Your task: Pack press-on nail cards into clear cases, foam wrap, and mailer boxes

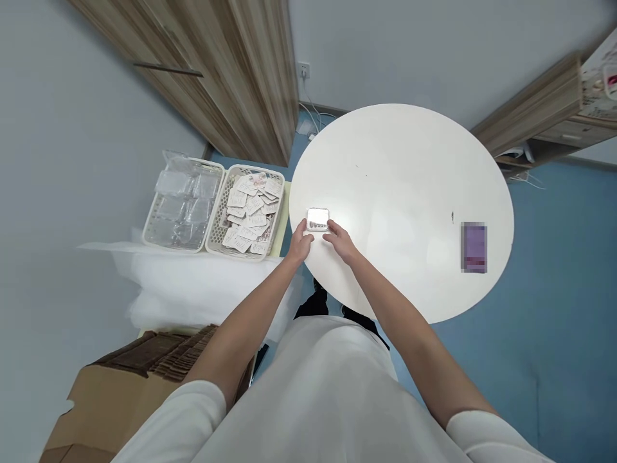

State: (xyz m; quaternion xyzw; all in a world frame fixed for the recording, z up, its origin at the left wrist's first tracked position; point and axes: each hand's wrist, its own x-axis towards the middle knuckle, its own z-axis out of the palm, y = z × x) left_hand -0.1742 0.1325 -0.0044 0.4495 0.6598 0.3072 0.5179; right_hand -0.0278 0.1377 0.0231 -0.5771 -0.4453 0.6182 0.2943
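A small clear case (318,219) with a white card inside lies near the left edge of the round white table (400,173). My left hand (301,243) is at its lower left corner, thumb and fingers apart. At its right side is my right hand (340,240), also with thumb and fingers apart, its fingertips by the case's edge. The case appears to rest on the table between my two hands.
To the left, one white basket (211,241) holds clear plastic cases and another (278,222) holds printed cards. White wrapping sheet (183,286) hangs below them, above a cardboard box (110,399). A blurred purple item (474,244) lies at the table's right.
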